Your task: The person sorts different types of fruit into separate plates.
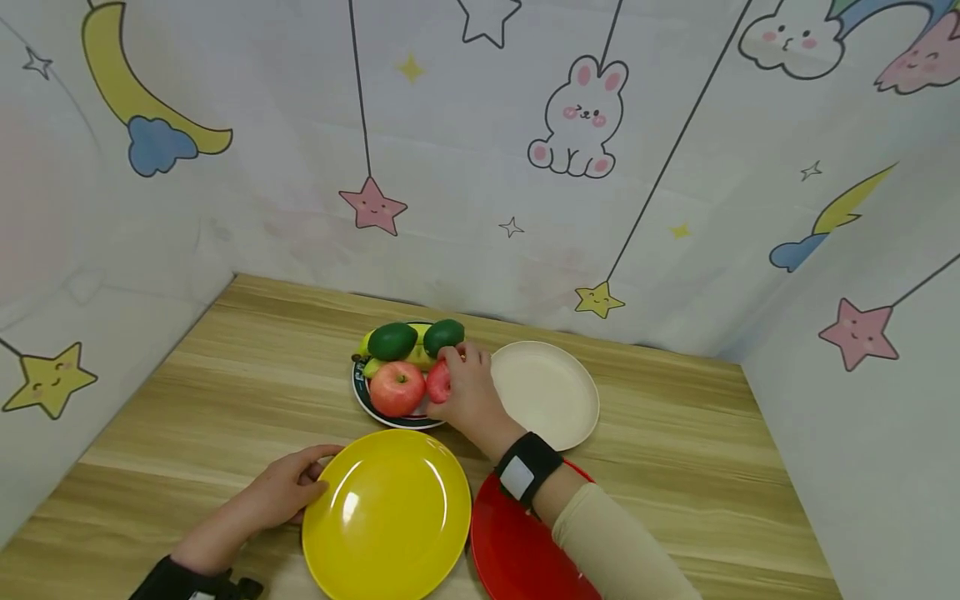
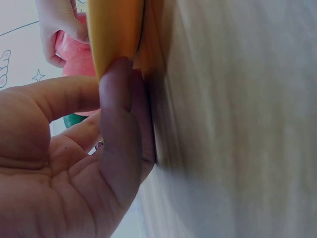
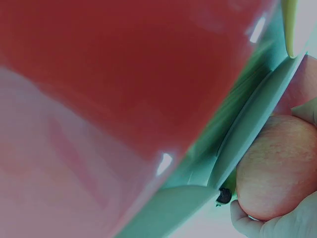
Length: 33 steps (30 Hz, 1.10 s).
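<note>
My right hand (image 1: 474,392) grips a red apple (image 1: 438,383) at the right side of a dark-rimmed plate (image 1: 362,398). The right wrist view shows thumb and fingers around this apple (image 3: 277,166). Beside it on the plate lies another red apple (image 1: 397,389), with yellow bananas (image 1: 418,356) and two dark green oval fruits (image 1: 393,342) behind. My left hand (image 1: 281,487) pinches the left rim of a yellow plate (image 1: 386,517). In the left wrist view, curled fingers (image 2: 119,129) meet that plate's edge (image 2: 115,34).
A cream plate (image 1: 551,396) stands right of the fruit. A red plate (image 1: 517,542) lies beside the yellow one, partly covered by my right forearm. Printed cloth walls (image 1: 465,250) enclose the wooden table (image 1: 675,475) at the back and sides.
</note>
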Each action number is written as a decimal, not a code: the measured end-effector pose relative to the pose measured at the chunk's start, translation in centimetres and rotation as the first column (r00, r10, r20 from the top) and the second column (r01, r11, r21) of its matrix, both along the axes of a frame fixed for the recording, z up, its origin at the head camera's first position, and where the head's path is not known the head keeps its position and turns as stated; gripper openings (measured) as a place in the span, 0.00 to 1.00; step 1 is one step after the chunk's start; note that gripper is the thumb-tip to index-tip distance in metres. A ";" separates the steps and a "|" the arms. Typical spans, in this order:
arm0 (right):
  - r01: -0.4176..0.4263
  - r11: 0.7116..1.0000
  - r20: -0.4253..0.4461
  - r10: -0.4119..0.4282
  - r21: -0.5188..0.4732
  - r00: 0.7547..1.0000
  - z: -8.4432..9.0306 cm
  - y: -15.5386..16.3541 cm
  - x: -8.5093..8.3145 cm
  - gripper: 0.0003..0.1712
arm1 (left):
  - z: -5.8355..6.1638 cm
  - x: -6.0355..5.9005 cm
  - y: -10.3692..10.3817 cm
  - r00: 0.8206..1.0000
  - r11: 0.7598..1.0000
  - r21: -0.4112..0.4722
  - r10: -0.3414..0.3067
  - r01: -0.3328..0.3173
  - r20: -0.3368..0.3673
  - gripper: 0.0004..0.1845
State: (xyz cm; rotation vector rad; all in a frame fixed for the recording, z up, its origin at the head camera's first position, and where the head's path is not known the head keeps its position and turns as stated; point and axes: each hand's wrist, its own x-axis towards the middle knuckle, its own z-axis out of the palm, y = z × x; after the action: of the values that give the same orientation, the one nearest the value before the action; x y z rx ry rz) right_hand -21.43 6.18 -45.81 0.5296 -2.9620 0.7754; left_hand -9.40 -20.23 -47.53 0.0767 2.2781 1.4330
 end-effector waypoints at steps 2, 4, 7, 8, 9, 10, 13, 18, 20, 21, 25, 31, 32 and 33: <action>0.000 1.000 0.001 0.000 -0.015 1.000 0.1 0.3 0.1 0.44 | -0.1 0.0 -0.1 1.000 1.000 0.002 0.003 -0.003 -0.002 0.24; 0.000 0.999 0.009 0.000 -0.035 1.000 0.3 0.5 0.2 0.43 | -0.2 0.0 -0.1 1.000 1.000 0.005 0.003 -0.003 -0.002 0.24; 0.002 0.999 0.025 -0.001 -0.049 1.000 0.6 0.8 0.4 0.43 | -0.3 0.0 -0.1 1.000 1.000 0.004 0.008 -0.008 0.001 0.24; 0.007 0.999 0.034 -0.005 -0.051 0.999 0.7 0.9 0.5 0.44 | -0.3 0.0 -0.1 1.000 1.000 0.002 0.008 -0.008 0.002 0.24; 0.011 0.999 0.042 -0.009 -0.049 0.999 0.8 1.0 0.5 0.44 | -0.3 0.0 -0.1 1.000 1.000 -0.001 0.010 -0.010 0.004 0.24; 0.015 0.999 0.050 -0.013 -0.046 0.999 0.9 1.0 0.6 0.45 | -0.3 0.0 -0.1 1.000 1.000 -0.005 0.010 -0.010 0.004 0.24; 0.020 0.999 0.064 -0.018 -0.043 0.998 1.1 1.2 0.7 0.46 | -0.3 0.0 -0.1 1.000 1.000 -0.013 0.015 -0.015 0.005 0.24; 0.012 0.999 0.066 -0.009 -0.047 0.998 1.1 1.6 0.9 0.46 | -0.2 0.0 0.0 1.000 1.000 -0.018 0.021 -0.021 0.010 0.24; 0.006 0.999 0.070 -0.002 -0.048 0.998 1.1 1.7 1.0 0.46 | -0.1 0.0 0.0 1.000 1.000 -0.020 0.021 -0.021 0.012 0.24; 0.001 0.999 0.072 0.003 -0.049 0.997 1.1 1.8 1.1 0.46 | -0.1 0.0 0.0 1.000 1.000 -0.020 0.021 -0.020 0.012 0.24; -0.018 0.998 0.082 0.023 -0.060 0.996 1.3 2.0 1.5 0.45 | 0.0 0.0 0.0 1.000 1.000 -0.015 0.018 -0.018 0.007 0.24; -0.039 0.997 0.101 0.045 -0.059 0.994 1.3 2.2 2.2 0.45 | 0.2 0.0 0.1 1.000 1.000 -0.025 0.017 -0.017 0.000 0.24; -0.041 0.997 0.107 0.047 -0.059 0.993 1.3 2.2 2.3 0.45 | 0.1 0.0 0.1 1.000 1.000 -0.025 0.016 -0.016 -0.001 0.24; -0.044 0.998 0.108 0.050 -0.055 0.993 1.3 2.2 2.5 0.45 | 0.1 0.0 0.1 1.000 1.000 -0.025 0.015 -0.015 -0.003 0.24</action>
State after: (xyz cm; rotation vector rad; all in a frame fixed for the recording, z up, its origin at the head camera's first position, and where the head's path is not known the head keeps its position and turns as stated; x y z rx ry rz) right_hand -18.95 8.41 -44.52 0.5740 -3.0287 0.9127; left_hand -9.38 -20.17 -47.47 0.0541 2.3033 1.4122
